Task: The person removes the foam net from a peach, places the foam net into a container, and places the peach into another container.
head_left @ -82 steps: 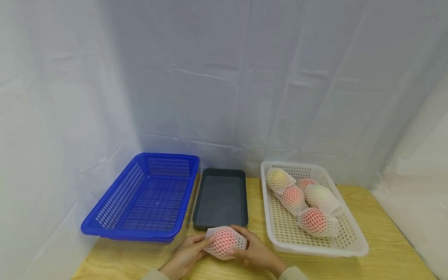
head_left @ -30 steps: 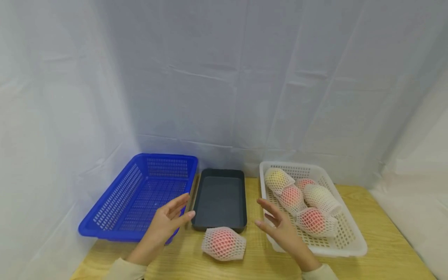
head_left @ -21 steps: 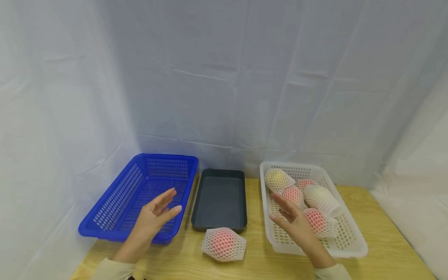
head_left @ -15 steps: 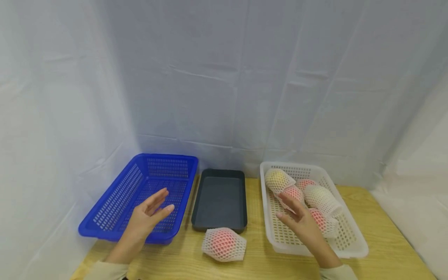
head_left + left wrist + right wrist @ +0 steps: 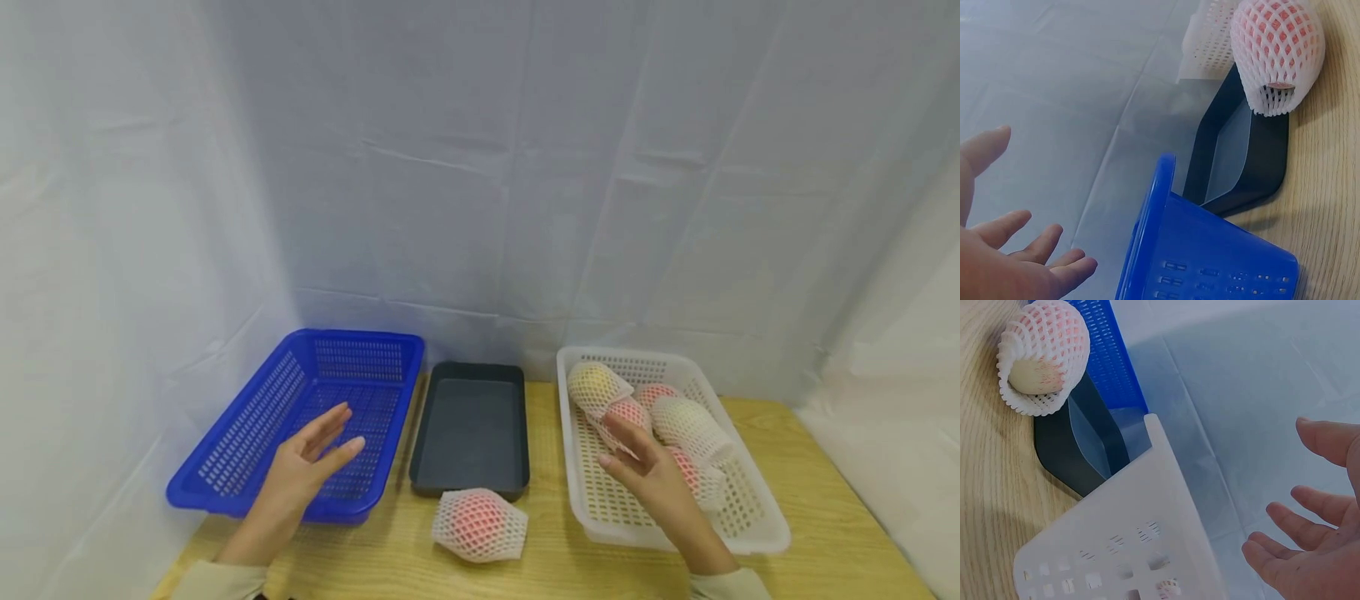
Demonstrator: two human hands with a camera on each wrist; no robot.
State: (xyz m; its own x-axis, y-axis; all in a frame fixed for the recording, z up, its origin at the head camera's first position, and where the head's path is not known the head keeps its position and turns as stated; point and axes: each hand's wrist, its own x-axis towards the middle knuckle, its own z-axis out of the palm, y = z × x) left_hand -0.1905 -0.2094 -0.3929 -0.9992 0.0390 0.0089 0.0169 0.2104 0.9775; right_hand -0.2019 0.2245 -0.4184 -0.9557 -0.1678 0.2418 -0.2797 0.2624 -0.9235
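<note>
A pinkish-red round fruit (image 5: 480, 525) in a white foam net lies on the table, in front of the dark tray (image 5: 471, 429). Neither hand touches it. In the right wrist view, pale skin shows at the net's open end. My left hand (image 5: 300, 471) hovers over the blue basket (image 5: 363, 400), fingers and thumb spread, holding nothing. Over the white basket (image 5: 615, 500), my right hand (image 5: 652, 483) hangs the same way and hides part of a netted pink fruit (image 5: 686, 471). Both wrist views show loosely extended fingers with nothing in them.
Several more netted fruits fill the white basket's back and right, among them a yellow one (image 5: 592, 383) and a pale one (image 5: 686, 425). The dark tray stands between the two baskets on the wooden table (image 5: 795, 467). White sheeting (image 5: 480, 208) rises behind and on both sides.
Earlier both hands held the netted fruit in front of the tray. They have let it go there and moved apart, left hand to the left, right hand to the right; lately they move only slightly.
</note>
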